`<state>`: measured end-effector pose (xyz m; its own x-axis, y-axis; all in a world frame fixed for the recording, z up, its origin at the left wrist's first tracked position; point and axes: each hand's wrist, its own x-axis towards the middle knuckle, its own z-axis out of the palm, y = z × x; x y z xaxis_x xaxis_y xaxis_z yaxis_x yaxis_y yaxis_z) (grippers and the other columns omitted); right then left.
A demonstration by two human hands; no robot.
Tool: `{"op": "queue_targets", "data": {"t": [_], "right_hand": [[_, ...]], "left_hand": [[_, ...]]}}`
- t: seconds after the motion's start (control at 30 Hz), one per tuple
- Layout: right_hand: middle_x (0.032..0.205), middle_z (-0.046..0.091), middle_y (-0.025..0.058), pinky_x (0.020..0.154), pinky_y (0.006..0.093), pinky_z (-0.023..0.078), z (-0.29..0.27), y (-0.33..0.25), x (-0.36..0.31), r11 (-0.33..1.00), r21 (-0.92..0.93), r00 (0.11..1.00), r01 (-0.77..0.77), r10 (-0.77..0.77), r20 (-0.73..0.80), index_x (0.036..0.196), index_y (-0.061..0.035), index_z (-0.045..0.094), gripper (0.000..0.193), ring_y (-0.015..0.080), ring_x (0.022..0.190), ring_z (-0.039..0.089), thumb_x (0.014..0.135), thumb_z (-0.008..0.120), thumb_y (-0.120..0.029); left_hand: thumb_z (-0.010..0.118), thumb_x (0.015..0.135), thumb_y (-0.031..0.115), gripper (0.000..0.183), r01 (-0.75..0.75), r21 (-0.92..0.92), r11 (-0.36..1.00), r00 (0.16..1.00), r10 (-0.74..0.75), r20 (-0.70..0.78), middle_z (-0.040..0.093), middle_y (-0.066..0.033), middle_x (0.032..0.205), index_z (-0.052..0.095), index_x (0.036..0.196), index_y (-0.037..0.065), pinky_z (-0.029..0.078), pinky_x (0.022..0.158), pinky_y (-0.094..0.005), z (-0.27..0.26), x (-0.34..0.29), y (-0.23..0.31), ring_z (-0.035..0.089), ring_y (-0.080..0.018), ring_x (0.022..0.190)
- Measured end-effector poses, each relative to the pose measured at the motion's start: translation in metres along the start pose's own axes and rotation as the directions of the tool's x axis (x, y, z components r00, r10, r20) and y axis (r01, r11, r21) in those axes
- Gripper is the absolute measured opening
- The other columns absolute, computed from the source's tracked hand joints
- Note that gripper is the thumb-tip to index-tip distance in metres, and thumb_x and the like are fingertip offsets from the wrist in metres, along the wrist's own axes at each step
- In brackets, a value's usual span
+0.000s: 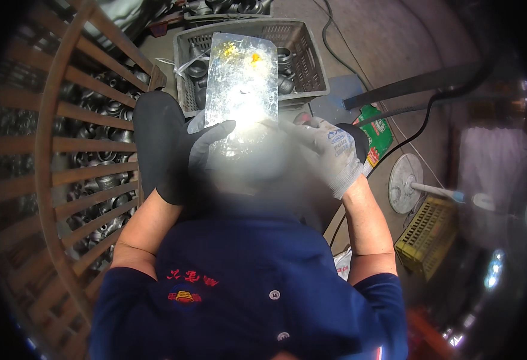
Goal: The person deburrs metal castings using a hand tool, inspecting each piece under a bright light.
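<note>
A scratched, see-through sheet [239, 78] with yellow-orange spots stands in front of me, its lower part washed out by bright glare. My left hand [206, 144], in a dark glove, is at its lower left, the thumb lying across its edge and the fingers curled. My right hand [329, 147], in a light grey glove with printing on its back, is at the lower right, fingers closed and reaching toward the glare. Whatever lies between the hands is hidden by glare and a grey blur.
Behind the sheet, a grey plastic crate [302, 60] holds dark metal fittings. On the left, a rusty barred rack [50, 144] has many metal parts behind it. To the right are a black cable [422, 126], a green package [376, 132], a round pale disc [403, 183] and a yellow crate [428, 234].
</note>
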<state>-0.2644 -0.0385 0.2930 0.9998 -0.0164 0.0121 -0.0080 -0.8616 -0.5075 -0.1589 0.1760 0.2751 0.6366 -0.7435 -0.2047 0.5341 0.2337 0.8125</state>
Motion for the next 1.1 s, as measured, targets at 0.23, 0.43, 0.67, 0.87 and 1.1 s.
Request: {"op": "queue_targets", "data": {"t": [0.23,0.43,0.67,0.87,1.1], "right_hand": [[0.085,0.060,0.0087,0.071,0.0393,0.050,0.004,0.003,0.000,0.999,-0.008,0.999,0.034,-0.034,-0.042,0.120,-0.0248,0.066,0.040,0.0286,0.081,0.062,0.083,0.060,-0.011],[0.083,0.060,0.0077,0.069,0.0402,0.050,0.005,0.004,0.003,0.999,-0.018,0.996,0.039,-0.040,-0.083,0.121,-0.0243,0.066,0.041,0.0274,0.080,0.062,0.082,0.061,-0.010],[0.085,0.060,0.0087,0.069,0.0395,0.051,0.005,0.011,-0.002,0.998,-0.043,0.992,-0.053,0.047,-0.117,0.122,-0.0237,0.065,0.042,0.0279,0.082,0.062,0.082,0.063,-0.012],[0.087,0.062,0.0109,0.075,0.0411,0.051,0.004,0.003,-0.002,1.000,0.000,1.000,-0.012,0.012,-0.022,0.126,-0.0261,0.062,0.045,0.0303,0.084,0.061,0.082,0.062,-0.013],[0.101,0.060,0.0115,0.080,0.0432,0.050,0.016,0.008,-0.005,0.992,-0.075,0.993,-0.101,0.105,0.054,0.133,-0.0341,0.055,0.040,0.0294,0.094,0.062,0.094,0.050,-0.030]], "left_hand": [[0.056,0.092,0.008,0.039,-0.367,0.495,0.788,0.927,0.350,0.131,0.060,-0.0151,0.120,0.052,0.130,0.000,0.050,0.091,-0.0343,0.002,-0.007,-0.006,0.061,-0.0228,0.106],[0.054,0.093,0.011,0.041,-0.137,0.043,0.990,0.991,0.137,0.013,0.062,-0.0119,0.118,0.049,0.132,0.000,0.051,0.089,-0.0316,0.006,-0.003,-0.002,0.062,-0.0194,0.104],[0.058,0.091,0.011,0.043,-0.008,-0.084,0.996,0.999,0.004,-0.050,0.061,-0.0142,0.119,0.050,0.131,0.000,0.050,0.091,-0.0333,0.004,0.003,-0.002,0.061,-0.0221,0.106],[0.063,0.088,0.011,0.044,-0.049,0.086,0.995,0.997,0.053,-0.047,0.059,-0.0166,0.120,0.052,0.129,0.000,0.049,0.093,-0.0351,-0.005,0.004,-0.007,0.060,-0.0249,0.108],[0.055,0.090,0.006,0.041,0.039,-0.166,0.985,0.988,-0.062,-0.139,0.062,-0.0192,0.118,0.048,0.129,-0.007,0.054,0.092,-0.0364,-0.008,0.015,-0.023,0.066,-0.0262,0.102]]}}
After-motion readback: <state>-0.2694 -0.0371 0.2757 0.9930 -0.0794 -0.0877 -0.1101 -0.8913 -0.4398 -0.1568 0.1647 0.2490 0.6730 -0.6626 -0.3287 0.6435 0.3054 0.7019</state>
